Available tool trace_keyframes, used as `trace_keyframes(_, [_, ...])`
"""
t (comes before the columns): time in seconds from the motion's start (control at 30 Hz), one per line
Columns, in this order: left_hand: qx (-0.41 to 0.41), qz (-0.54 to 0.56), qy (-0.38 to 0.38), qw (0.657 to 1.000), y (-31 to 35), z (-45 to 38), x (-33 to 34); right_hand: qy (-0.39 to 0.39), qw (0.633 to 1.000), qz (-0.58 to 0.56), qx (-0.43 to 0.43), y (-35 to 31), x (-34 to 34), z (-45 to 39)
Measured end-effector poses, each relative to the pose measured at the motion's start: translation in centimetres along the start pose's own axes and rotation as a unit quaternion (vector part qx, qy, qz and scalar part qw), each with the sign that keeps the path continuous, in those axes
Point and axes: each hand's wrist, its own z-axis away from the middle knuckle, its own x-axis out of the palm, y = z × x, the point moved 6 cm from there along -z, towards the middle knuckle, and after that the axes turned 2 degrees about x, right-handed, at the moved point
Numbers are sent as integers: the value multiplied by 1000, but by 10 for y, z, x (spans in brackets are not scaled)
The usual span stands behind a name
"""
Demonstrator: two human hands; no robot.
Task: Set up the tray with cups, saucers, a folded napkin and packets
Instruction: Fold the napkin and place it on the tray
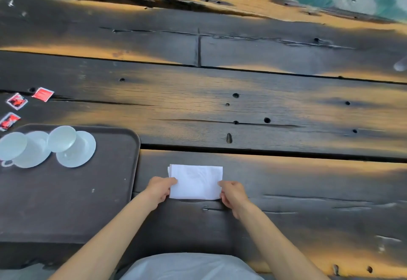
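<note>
Two bare forearms at the bottom of the frame, rising from the lower edge and converging toward the lower centre. Left hand (160, 188) pinching the left edge of the napkin (196, 181), thumb on top and fingers curled under; right hand (234, 194) pinching the right edge the same way, knuckles turned outward. Both grips closed on the paper. One white napkin, folded into a rectangle, lying flat on the dark wooden counter (286, 108) at lower centre, just right of the tray. One dark tray (94, 191) at lower left, its near part bare. Two white saucers on its far end, side by side: left saucer (33, 154) and right saucer (79, 154), rims nearly touching. Two white cups, one on each: left cup (12, 146) and right cup (61, 138), both appearing tipped toward the left. Three red packets further up at the left edge, off the tray, on the counter: nearest packet (9, 121) just past the tray's far rim, middle packet (17, 101), far packet (43, 94).
</note>
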Motion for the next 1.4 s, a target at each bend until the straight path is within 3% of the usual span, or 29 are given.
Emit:
trace_keyframes(0.17, [-98,93,-97,986,-16,10,6,-27,999,34,26,2,-10,-3])
trace_keyframes(0.3, [-117,79,-89,986,-20,20,2,-31,997,38,57,6,-14,0])
trace_keyframes(0.43, [-44,93,-65,993,-12,26,-8,-72,996,7,58,9,-13,6])
trace_keyframes(0.7, [112,69,-115,985,3,63,-38,-219,971,-91,24,11,4,31])
trace_keyframes(1.0, [224,86,-190,952,8,124,-99,-427,883,-182,61,17,67,79])
trace_keyframes(1.13, [249,98,-169,948,1,134,-146,-477,851,-216,39,13,121,102])
trace_keyframes(1.2, [256,96,-145,951,-6,135,-175,-480,854,-200,15,13,148,112])
trace_keyframes(1.4, [262,70,-81,959,-33,130,-274,-410,908,-71,-49,19,220,126])
